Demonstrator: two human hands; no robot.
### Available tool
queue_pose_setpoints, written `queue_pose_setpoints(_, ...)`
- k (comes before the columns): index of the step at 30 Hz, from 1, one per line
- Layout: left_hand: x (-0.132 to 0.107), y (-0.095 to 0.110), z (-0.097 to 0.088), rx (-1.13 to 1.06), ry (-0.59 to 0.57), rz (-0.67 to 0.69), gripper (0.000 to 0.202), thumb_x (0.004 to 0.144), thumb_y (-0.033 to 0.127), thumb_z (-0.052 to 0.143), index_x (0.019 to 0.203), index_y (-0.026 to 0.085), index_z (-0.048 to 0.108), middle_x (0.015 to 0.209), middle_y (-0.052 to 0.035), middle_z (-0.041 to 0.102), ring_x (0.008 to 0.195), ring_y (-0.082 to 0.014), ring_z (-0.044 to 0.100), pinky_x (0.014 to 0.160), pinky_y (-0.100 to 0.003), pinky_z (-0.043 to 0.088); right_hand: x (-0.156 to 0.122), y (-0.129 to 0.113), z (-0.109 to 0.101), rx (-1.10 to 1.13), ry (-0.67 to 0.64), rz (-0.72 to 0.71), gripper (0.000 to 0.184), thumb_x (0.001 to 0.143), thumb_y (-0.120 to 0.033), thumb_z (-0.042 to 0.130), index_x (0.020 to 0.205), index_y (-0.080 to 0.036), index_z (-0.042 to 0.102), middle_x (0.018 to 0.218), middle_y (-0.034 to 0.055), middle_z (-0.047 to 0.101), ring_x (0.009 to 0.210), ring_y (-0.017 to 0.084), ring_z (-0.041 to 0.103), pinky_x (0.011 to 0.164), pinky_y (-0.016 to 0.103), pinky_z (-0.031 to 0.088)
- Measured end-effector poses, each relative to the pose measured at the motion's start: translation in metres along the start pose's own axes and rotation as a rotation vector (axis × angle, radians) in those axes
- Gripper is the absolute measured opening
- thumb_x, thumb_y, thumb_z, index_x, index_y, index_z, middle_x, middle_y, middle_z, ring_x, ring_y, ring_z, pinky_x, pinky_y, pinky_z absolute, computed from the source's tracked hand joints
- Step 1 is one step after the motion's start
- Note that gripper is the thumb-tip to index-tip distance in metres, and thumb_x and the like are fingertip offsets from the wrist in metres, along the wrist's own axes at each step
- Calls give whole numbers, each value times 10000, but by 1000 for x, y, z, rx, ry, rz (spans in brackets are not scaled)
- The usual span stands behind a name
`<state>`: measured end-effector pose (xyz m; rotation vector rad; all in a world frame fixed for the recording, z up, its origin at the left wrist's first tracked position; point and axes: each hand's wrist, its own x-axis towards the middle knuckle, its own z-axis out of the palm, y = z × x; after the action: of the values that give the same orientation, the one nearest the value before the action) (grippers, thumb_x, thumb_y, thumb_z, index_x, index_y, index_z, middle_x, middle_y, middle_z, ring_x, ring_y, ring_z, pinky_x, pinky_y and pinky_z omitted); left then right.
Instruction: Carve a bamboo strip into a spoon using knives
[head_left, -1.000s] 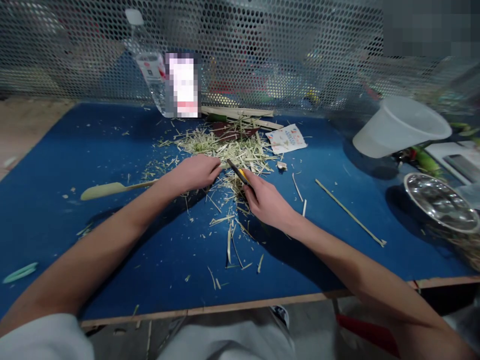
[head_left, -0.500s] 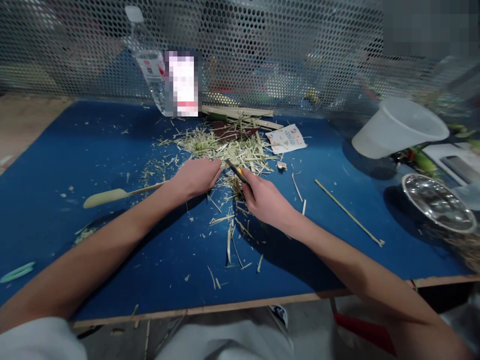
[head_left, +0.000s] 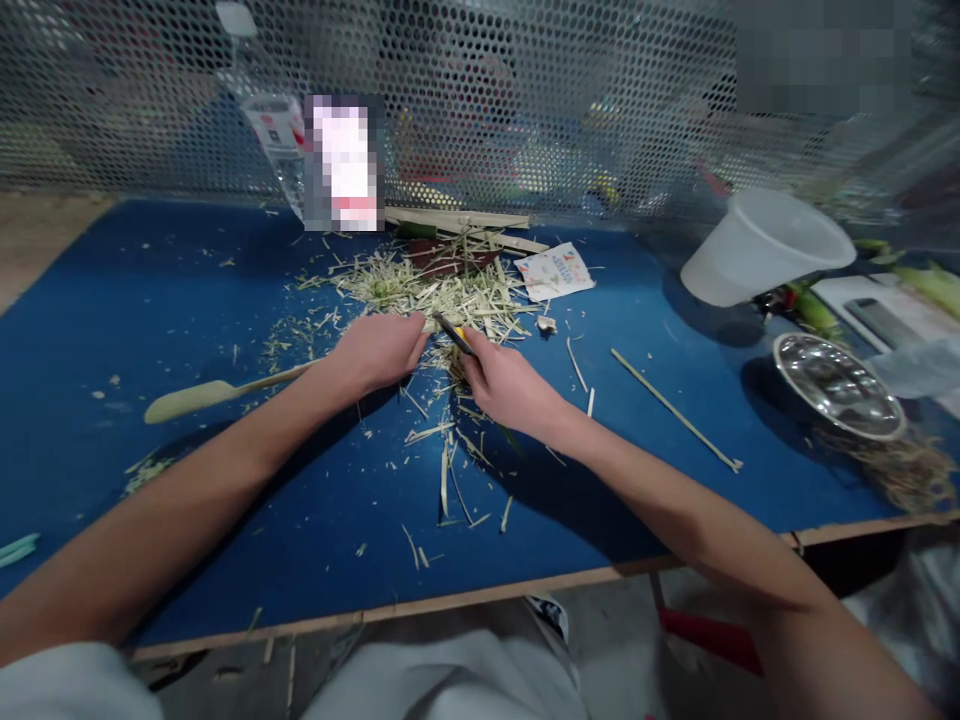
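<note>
My left hand (head_left: 379,352) is closed around the thin shaft of a pale, paddle-ended stick (head_left: 191,400). Its flat broad end points left over the blue tabletop, and part of the shaft is hidden under my wrist. My right hand (head_left: 510,385) grips a dark knife (head_left: 454,334) with a yellow patch. The blade tip lies against the stick's end, just beyond my left fingers. Under and behind both hands spreads a heap of pale green shavings (head_left: 480,298), with a dark brown piece (head_left: 442,257) partly buried in it.
Behind the heap lie pale strips (head_left: 465,218) and a printed packet (head_left: 555,271). A water bottle (head_left: 270,130) stands by the perforated metal screen (head_left: 525,100). At right are a white plastic bucket (head_left: 765,250), a metal bowl (head_left: 840,385) and a thin stick (head_left: 675,408).
The whole view has shifted slightly, so things sit further left. Both hands keep their grips, and the knife stays at nearly the same place on the stick.
</note>
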<state>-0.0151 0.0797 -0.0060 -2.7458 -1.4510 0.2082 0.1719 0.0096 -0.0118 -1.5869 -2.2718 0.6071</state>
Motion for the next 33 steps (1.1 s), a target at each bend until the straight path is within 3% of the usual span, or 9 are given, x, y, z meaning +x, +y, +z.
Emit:
queue_pose_setpoints(6, 3, 3, 1, 8, -7, -17, 459, 977, 394, 224, 1170, 117, 535, 807, -169, 696, 684, -276, 650, 581, -323, 363, -10, 1, -7, -27, -8, 24, 523, 947, -302, 248, 1385, -49, 384, 952, 186, 675, 672, 207, 557, 573, 342, 345)
queue_pose_setpoints(12, 5, 4, 5, 37, 14, 5, 466, 989, 418, 209, 1124, 162, 574, 751, -134, 685, 671, -263, 649, 599, -317, 382, -11, -8, 0, -236, -2, 78, 559, 955, -283, 235, 1443, -24, 327, 1015, 248, 662, 624, 194, 562, 581, 356, 368)
queue_pose_setpoints(20, 3, 5, 8, 25, 53, -1, 454, 984, 384, 235, 1116, 131, 588, 754, -156, 689, 686, -293, 660, 597, -344, 393, 9, -15, 5, -353, 7, 75, 538, 929, -199, 280, 1433, -19, 332, 967, 250, 662, 634, 199, 577, 582, 348, 392)
queue_pose_setpoints(28, 5, 10, 4, -6, 12, -37, 452, 984, 369, 262, 1154, 124, 602, 761, -160, 687, 718, -272, 663, 635, -348, 406, -11, -13, 1, -438, 58, 53, 557, 910, -180, 300, 1443, -28, 355, 941, 232, 678, 551, 145, 519, 542, 310, 367)
queue_pose_setpoints(33, 5, 8, 6, -1, 23, -30, 434, 980, 350, 270, 1122, 114, 605, 770, -163, 692, 713, -275, 670, 619, -347, 404, 2, -17, 11, -491, 46, 64, 592, 887, -108, 289, 1468, 2, 323, 953, 265, 665, 603, 176, 563, 558, 322, 401)
